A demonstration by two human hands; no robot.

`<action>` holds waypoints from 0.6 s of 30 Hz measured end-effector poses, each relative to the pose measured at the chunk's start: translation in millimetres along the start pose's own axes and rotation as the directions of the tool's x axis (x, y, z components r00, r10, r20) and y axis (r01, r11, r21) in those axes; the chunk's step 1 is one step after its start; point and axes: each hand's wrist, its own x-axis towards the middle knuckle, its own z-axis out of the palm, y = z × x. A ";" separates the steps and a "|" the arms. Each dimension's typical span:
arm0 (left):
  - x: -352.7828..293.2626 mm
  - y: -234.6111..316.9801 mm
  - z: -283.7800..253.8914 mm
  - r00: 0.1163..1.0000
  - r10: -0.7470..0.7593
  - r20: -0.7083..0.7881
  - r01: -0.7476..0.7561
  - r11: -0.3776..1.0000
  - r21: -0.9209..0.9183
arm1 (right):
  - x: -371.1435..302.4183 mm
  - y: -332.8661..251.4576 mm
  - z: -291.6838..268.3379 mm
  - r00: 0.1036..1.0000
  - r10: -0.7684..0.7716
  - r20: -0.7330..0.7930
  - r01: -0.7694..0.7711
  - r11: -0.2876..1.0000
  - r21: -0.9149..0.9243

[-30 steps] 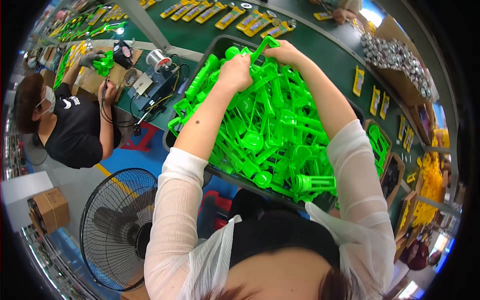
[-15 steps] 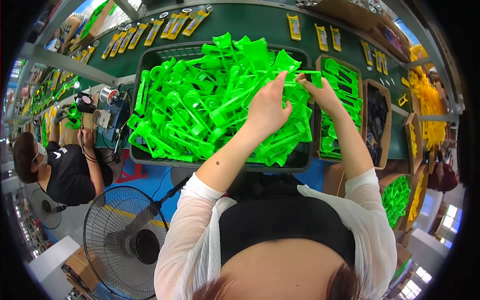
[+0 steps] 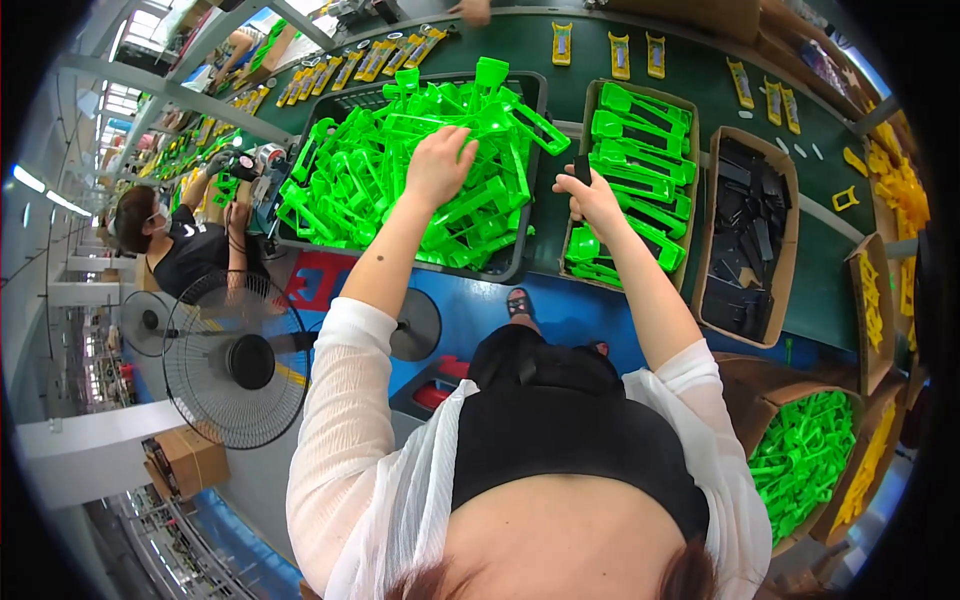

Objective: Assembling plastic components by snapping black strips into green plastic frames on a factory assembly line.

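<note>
My left hand [image 3: 438, 168] is over the heap of green plastic parts [image 3: 350, 185] in a dark crate [image 3: 518, 262]. Its thumb stands apart from the loosely bent fingers, and I see nothing held in it. My right hand [image 3: 592, 203] pinches a small black plastic piece [image 3: 583, 168] between thumb and fingers. That hand is just over the left edge of a cardboard box [image 3: 688, 120] with green long-handled parts [image 3: 640, 150] laid in rows. A green part [image 3: 543, 128] sticks out from the heap towards my right hand.
A second box [image 3: 784, 260] of black plastic pieces [image 3: 745, 215] stands to the right. Yellow parts [image 3: 620, 55] lie along the green bench [image 3: 520, 40]. Lower right is a carton of green parts [image 3: 800, 455]. A fan [image 3: 235, 360] and a seated co-worker [image 3: 190, 245] are at left.
My hands were close together at the heap's right side and are now apart. The left has moved left over the heap; the right, with the black piece, is beside the box. The view has shifted right.
</note>
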 end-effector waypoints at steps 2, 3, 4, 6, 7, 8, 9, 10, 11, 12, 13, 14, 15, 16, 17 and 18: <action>4.4 6.4 -7.2 0.993 -0.106 -0.050 0.100 0.989 -0.105 | -0.4 0.4 -7.1 0.999 0.040 -0.026 -0.040 0.999 -0.022; 10.8 6.0 -6.3 0.986 -0.140 -0.089 0.134 0.988 -0.073 | -3.4 0.1 -13.0 0.999 0.034 -0.030 -0.035 0.998 -0.053; 17.0 7.6 -7.5 0.977 -0.170 -0.128 0.166 0.985 -0.046 | -6.4 -0.7 -17.1 0.999 0.034 -0.026 -0.035 0.998 -0.052; 33.6 10.3 -5.4 0.974 -0.125 -0.189 0.127 0.992 -0.002 | -10.8 -2.3 -24.9 0.998 0.068 -0.004 -0.068 0.991 -0.115; 45.3 13.0 -1.1 0.991 -0.033 -0.127 0.041 0.998 0.058 | -12.8 -4.4 -29.0 0.997 0.076 -0.009 -0.077 0.987 -0.143; 54.8 16.7 4.4 0.997 0.058 -0.060 -0.051 0.993 0.107 | -15.9 -4.4 -31.2 0.997 0.078 -0.029 -0.081 0.986 -0.146; 58.3 22.5 11.4 0.997 -0.004 0.081 -0.007 0.990 0.144 | -19.7 -3.7 -31.9 0.996 0.082 -0.037 -0.087 0.979 -0.182; 66.5 21.7 20.7 0.997 0.005 0.080 -0.015 0.992 0.121 | -21.1 -4.9 -35.2 0.995 0.086 -0.044 -0.093 0.971 -0.221; 71.3 19.6 29.9 0.974 0.032 0.222 -0.077 0.977 0.197 | -27.3 -11.6 -38.8 0.992 0.119 -0.038 -0.125 0.965 -0.230; 72.3 17.5 38.3 0.931 0.047 0.361 -0.150 0.953 0.263 | -30.7 -13.8 -44.0 0.993 0.118 -0.016 -0.119 0.962 -0.246; 72.7 15.6 43.9 0.933 0.076 0.351 -0.139 0.977 0.159 | -30.8 -12.6 -51.0 0.988 0.145 -0.046 -0.151 0.970 -0.190; 75.9 12.5 48.2 0.931 0.092 0.354 -0.148 0.980 0.135 | -31.5 -12.5 -56.7 0.983 0.171 -0.071 -0.179 0.975 -0.132; 79.2 8.7 50.8 0.939 0.134 0.316 -0.180 0.976 0.123 | -27.8 -16.3 -62.3 0.977 0.192 -0.091 -0.198 0.978 -0.060; 76.9 6.4 48.7 0.944 0.170 0.284 -0.210 0.971 0.114 | -28.8 -19.8 -63.7 0.970 0.219 -0.106 -0.219 0.976 0.018; 80.2 6.8 41.8 0.979 0.119 0.164 -0.127 0.991 0.040 | -27.0 -21.0 -67.7 0.974 0.202 -0.105 -0.203 0.979 0.001; 80.1 8.4 32.6 0.998 0.050 0.049 -0.048 0.998 -0.041 | -27.2 -20.9 -71.2 0.971 0.206 -0.121 -0.207 0.978 0.003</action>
